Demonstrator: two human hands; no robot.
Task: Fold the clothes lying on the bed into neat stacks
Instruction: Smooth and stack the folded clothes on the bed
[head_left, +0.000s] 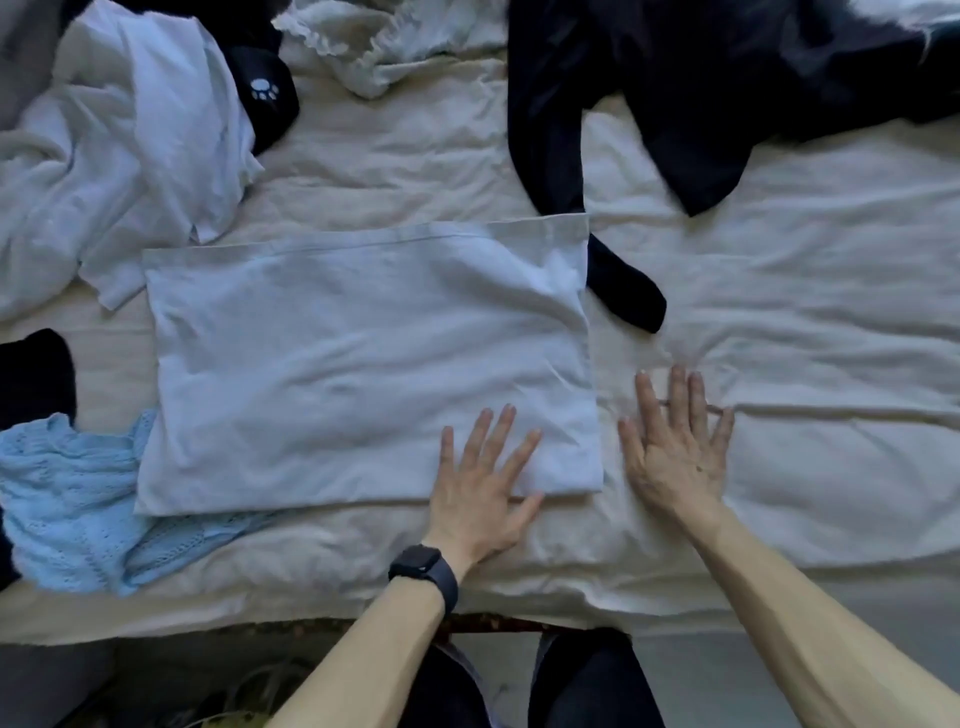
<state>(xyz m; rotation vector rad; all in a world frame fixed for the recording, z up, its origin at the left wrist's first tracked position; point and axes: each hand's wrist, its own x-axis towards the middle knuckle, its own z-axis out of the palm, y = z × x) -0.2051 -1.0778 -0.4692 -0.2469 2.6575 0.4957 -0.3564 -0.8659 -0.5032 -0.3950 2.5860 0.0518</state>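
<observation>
On bed: fold done, hands flat

Across the bed (779, 322), folded white garment (363, 374) lies centre. Sleeve of dark garment (675, 104) runs under its far corner. Released, left hand (480, 488) lies flat on the fold and right hand (675, 447) on the sheet beside it. Risk: sliding the fold drags the sleeve and rumples it.

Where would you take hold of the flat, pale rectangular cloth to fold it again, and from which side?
Probably at the two right-hand corners, coming from the right: the flat, pale rectangular cloth lies spread, its right edge is straight, the left hand rests on the near corner and the right hand lies beside it.
</observation>
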